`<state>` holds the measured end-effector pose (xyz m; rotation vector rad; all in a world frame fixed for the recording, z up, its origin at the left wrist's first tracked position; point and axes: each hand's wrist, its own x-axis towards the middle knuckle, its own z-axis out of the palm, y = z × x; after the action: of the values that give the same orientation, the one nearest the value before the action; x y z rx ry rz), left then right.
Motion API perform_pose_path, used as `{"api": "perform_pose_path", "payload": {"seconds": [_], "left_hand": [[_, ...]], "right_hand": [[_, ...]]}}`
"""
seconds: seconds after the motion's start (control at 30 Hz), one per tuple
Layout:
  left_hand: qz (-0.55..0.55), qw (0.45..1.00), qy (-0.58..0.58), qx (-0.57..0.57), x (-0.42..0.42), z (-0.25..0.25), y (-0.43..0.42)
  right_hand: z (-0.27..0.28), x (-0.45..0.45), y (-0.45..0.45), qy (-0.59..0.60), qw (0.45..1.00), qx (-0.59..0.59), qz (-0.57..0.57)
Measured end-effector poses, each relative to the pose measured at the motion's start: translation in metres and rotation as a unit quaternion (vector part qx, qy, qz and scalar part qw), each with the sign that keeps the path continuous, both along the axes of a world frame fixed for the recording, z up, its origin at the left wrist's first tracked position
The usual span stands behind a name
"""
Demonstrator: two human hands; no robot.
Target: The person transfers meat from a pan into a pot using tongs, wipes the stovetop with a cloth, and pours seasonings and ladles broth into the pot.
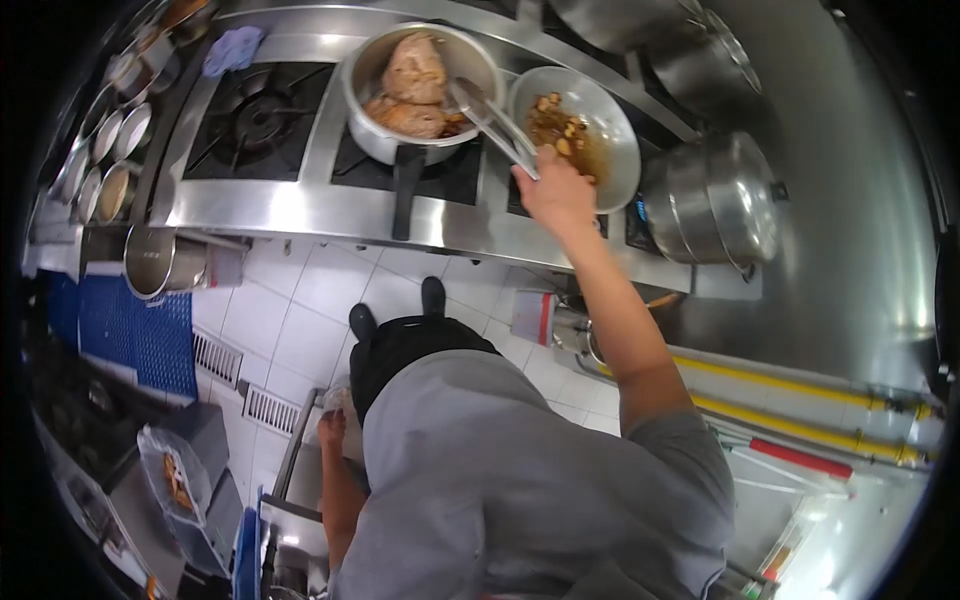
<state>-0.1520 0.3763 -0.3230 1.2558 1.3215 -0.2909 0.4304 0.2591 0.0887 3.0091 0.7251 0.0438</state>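
Observation:
My right hand grips metal tongs, whose tips reach into a deep pressure-cooker-style pot with a long black handle. Large browned pieces of meat sit in this pot, and the tong tips are beside them; whether they touch is unclear. Just right of the pot, partly behind my hand, is a shallow round pan holding oil and browned bits like garlic. Low at my side, my left hand has curled fingers near something clear, which is too small to make out.
A bare burner lies left of the pot, with a cloth behind it. Large lidded pots stand at the right. Pans crowd the left. Yellow pipes run along the right. Floor grates lie behind me.

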Motion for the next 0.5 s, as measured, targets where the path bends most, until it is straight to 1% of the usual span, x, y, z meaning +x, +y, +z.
{"api": "perform_pose_path", "payload": {"seconds": [0.03, 0.07, 0.13, 0.17, 0.2, 0.23, 0.27, 0.3, 0.33, 0.37, 0.4, 0.43, 0.47, 0.5], "left_hand": [[0.023, 0.999, 0.012, -0.020, 0.004, 0.010, -0.003], [0.019, 1.000, 0.003, -0.020, 0.002, 0.000, -0.005], [0.071, 0.994, -0.035, -0.070, -0.012, -0.021, -0.009], [0.075, 0.994, -0.035, -0.067, -0.009, -0.012, -0.008], [0.117, 0.986, -0.053, -0.105, -0.009, -0.003, -0.007], [0.158, 0.975, -0.071, -0.142, -0.007, 0.004, -0.006], [0.161, 0.975, -0.071, -0.138, -0.011, -0.002, -0.006], [0.222, 0.943, -0.121, -0.214, -0.017, -0.016, -0.004], [0.279, 0.900, -0.171, -0.287, -0.019, -0.022, -0.002], [0.280, 0.901, -0.172, -0.284, -0.016, -0.020, -0.005], [0.250, 0.934, -0.157, -0.200, -0.008, -0.016, -0.012], [0.219, 0.959, -0.140, -0.114, -0.003, -0.013, -0.016], [0.222, 0.958, -0.141, -0.110, -0.005, -0.023, -0.012], [0.197, 0.955, -0.133, -0.175, -0.005, -0.033, -0.004]], "right_hand": [[0.005, -0.003, -0.002, 0.008, 1.000, 0.004, -0.001], [0.015, -0.004, -0.001, 0.016, 1.000, 0.011, 0.005], [0.032, -0.001, -0.007, 0.033, 0.999, 0.005, -0.002], [0.035, 0.006, -0.017, 0.004, 0.999, 0.032, -0.028], [0.037, 0.014, -0.027, -0.025, 0.997, 0.059, -0.053], [0.040, 0.025, -0.037, -0.029, 0.995, 0.040, -0.084], [0.043, 0.038, -0.047, -0.033, 0.992, 0.019, -0.118], [0.041, 0.052, -0.056, -0.001, 0.989, 0.001, -0.150], [0.037, 0.069, -0.065, 0.031, 0.982, -0.019, -0.183], [0.024, 0.083, -0.073, 0.035, 0.982, -0.034, -0.182], [0.013, 0.093, -0.076, 0.035, 0.983, -0.031, -0.179], [0.004, 0.101, -0.077, 0.039, 0.982, -0.063, -0.174], [-0.003, 0.107, -0.075, 0.043, 0.980, -0.095, -0.169], [-0.012, 0.111, -0.072, 0.043, 0.981, -0.085, -0.171]]}}
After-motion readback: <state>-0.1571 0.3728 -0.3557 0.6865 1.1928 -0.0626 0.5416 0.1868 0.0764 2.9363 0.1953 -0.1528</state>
